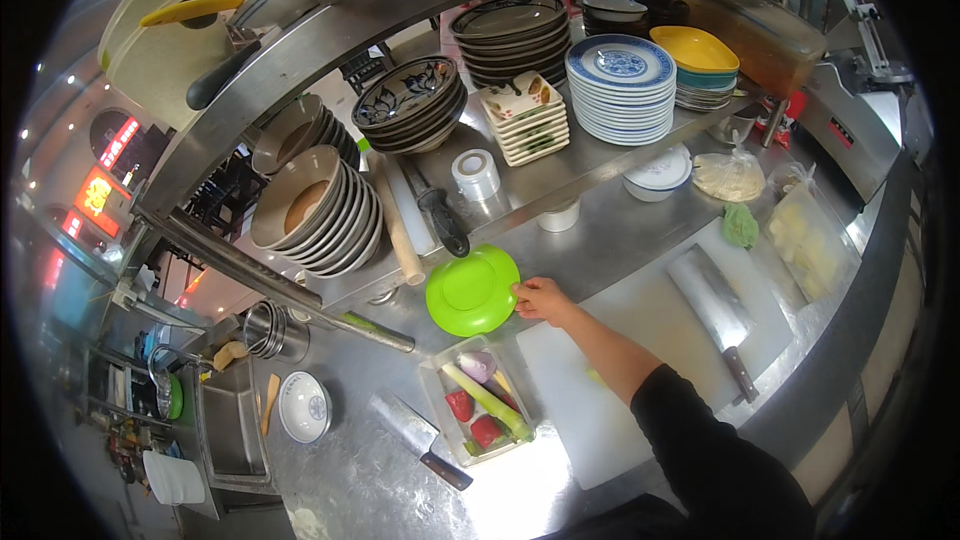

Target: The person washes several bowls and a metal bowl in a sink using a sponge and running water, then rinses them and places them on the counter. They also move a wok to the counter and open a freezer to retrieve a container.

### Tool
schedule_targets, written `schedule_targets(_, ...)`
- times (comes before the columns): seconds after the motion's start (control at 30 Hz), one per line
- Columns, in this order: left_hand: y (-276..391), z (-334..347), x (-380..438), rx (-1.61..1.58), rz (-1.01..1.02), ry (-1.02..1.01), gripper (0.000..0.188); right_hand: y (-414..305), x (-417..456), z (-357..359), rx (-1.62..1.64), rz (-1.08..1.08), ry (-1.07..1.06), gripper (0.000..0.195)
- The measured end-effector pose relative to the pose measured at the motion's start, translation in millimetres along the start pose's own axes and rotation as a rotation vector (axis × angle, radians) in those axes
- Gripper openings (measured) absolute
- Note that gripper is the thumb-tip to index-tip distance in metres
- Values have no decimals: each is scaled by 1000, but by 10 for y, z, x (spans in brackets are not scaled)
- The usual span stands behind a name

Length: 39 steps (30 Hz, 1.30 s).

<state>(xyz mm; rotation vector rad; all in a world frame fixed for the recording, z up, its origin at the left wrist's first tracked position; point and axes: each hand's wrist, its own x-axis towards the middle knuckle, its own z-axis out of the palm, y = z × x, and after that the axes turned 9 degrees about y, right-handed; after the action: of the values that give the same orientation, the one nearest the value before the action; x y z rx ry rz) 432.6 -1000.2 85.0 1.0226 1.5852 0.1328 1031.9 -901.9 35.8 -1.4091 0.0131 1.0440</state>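
Observation:
My right hand (545,301) grips the right rim of a bright green plate (472,289), with its fingers at the edge. The plate is raised in front of the steel shelf's edge. My left hand is out of view. Just below the plate, a clear plastic container (431,382) holds a green vegetable stalk (486,399), a piece of purple onion (477,366) and red pepper pieces (459,405). Left of the container lies a cleaver (409,424). A white cutting board (592,427) lies under my forearm, and a larger cleaver (711,296) rests on its right part.
On the shelf stand stacked bowls (319,214), blue-rimmed plates (622,90), square dishes (529,120), a wooden rolling pin (397,225) and a black-handled tool (444,221). A white bowl (304,406) sits near the sink (232,420). Bagged food (729,176) lies at the back right.

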Motion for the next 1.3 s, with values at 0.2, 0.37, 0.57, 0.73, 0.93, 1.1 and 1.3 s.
schedule_targets(0.2, -68, -33, -8, -10, -22, -2, 25, 110, 103, 25, 122, 23, -42, 28)
schedule_targets(0.37, -144, -104, -26, -25, -44, 5, 25, 144, 112, 8, 247, 54, -24, 23)
schedule_targets(0.57, -303, -243, -183, -59, -60, 44, 25, 147, 98, -11, 455, 37, -107, 16)
schedule_targets(0.73, -458, -342, -269, -116, -93, 77, 26, -16, 95, 87, 633, -25, -115, 10)
schedule_targets(0.93, -630, -391, -382, -166, -112, 106, 26, -298, 137, 280, 761, 27, -137, 11)
schedule_targets(1.1, -783, -392, -474, -201, -132, 126, 26, -323, 138, 299, 710, -40, -113, 10)
schedule_targets(1.3, -1027, -434, -651, -254, -171, 161, 27, -89, 67, 216, 547, -95, -84, 13)
